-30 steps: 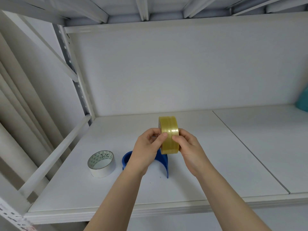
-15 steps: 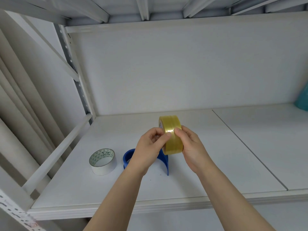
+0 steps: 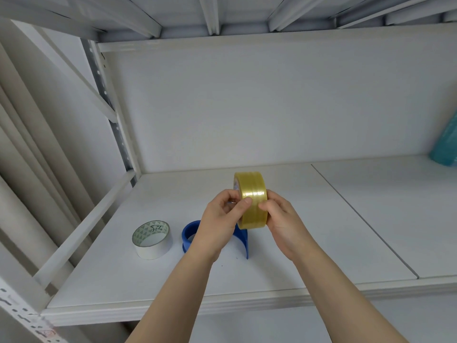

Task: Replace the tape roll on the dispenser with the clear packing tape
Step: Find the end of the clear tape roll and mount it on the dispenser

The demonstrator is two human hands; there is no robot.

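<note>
I hold a yellowish clear packing tape roll (image 3: pixel 252 191) upright on its edge above the shelf, with both hands on it. My left hand (image 3: pixel 218 225) grips its left side, thumb pressed on the outer band. My right hand (image 3: pixel 284 224) grips its right side, thumb also on the band. Below and behind my left hand lies the blue tape dispenser (image 3: pixel 190 235) on the shelf, partly hidden; its curved blade end (image 3: pixel 244 241) shows under the roll. A white tape roll (image 3: pixel 152 240) lies flat to the dispenser's left.
All this is on a white metal shelf board (image 3: pixel 284 276) with a seam (image 3: pixel 363 219) running front to back at the right. A teal object (image 3: pixel 445 144) leans at the far right. The shelf's post and diagonal rail (image 3: pixel 81 229) bound the left side.
The clear roll has turned slightly in my hands and my thumbs have shifted on its outer band. The view has drifted a little.
</note>
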